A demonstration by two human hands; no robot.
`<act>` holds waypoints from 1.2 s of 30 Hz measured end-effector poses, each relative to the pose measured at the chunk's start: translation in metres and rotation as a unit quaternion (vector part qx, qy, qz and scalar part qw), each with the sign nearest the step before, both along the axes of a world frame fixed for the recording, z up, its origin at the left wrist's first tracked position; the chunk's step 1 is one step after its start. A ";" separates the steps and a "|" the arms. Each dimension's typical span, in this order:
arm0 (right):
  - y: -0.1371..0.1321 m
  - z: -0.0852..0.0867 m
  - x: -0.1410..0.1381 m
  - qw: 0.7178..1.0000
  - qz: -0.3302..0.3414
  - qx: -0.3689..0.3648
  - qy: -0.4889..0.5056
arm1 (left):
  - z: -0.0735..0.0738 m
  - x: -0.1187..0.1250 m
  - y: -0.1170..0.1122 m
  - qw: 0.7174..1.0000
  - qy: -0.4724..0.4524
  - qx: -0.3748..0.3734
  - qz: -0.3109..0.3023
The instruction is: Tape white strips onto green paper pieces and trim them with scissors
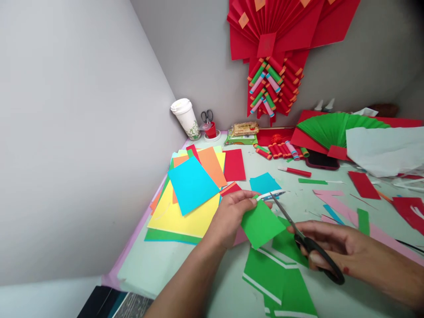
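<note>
- Right now the left hand (232, 216) pinches a small green paper square (261, 224) between thumb and fingers, holding it tilted just above the table (155, 265).
- The right hand (334, 247) grips a pair of black-handled scissors (304, 240), fingers curled through and around the handle loops.
- The scissor blades look nearly together, their tip pointing up and away, just past the top right edge of the green square; whether they touch the paper cannot be told.
- Below the held square, larger green sheets with white bands (281, 282) lie flat on the table, near its front edge.
- Just beyond the left hand lies a small blue square (263, 182), with a blue-and-white pen-like thing (273, 195) beside the scissor tip.
- To the left, a fanned stack of coloured paper (192, 194) rests on the table, with a blue sheet on top and yellow, orange and green sheets under it; a red sheet (234, 164) lies at its right.
- Pink, red and green strips and offcuts (344, 207) lie scattered on the right.
- At the back stand a white lidded cup (185, 117), a small red cup holding scissors (210, 128), and a row of little rolled paper tubes (281, 150).
- A green paper fan (331, 128) lies on red paper at the back right, and a red paper decoration (274, 57) hangs on the wall.
</note>
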State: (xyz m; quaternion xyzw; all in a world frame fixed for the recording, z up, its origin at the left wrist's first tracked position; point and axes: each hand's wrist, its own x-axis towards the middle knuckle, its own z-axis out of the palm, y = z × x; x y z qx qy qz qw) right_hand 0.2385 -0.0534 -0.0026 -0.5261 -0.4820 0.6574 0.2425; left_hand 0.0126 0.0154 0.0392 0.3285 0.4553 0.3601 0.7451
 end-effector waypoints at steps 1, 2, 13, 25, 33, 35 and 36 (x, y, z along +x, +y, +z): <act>-0.001 -0.001 -0.001 0.999 0.006 -0.034 0.023 | 0.000 -0.001 0.000 1.000 0.005 0.006 0.002; -0.003 0.000 -0.002 0.997 0.015 -0.064 0.045 | 0.000 -0.001 0.001 1.000 0.008 0.010 0.003; -0.003 0.008 -0.004 0.993 0.083 -0.038 0.077 | 0.000 -0.003 -0.001 0.999 0.026 0.028 -0.020; -0.002 0.011 -0.003 0.993 0.073 -0.037 0.091 | 0.000 -0.004 -0.002 0.992 0.101 0.060 -0.033; -0.001 0.007 -0.003 0.995 0.073 -0.013 0.067 | -0.005 -0.005 -0.004 0.989 0.123 0.069 -0.053; -0.001 0.007 -0.002 0.994 0.084 -0.005 0.067 | -0.004 -0.003 -0.005 0.990 0.115 0.064 -0.056; 0.000 0.007 -0.002 0.994 0.090 -0.002 0.065 | -0.004 -0.002 -0.005 0.990 0.111 0.062 -0.057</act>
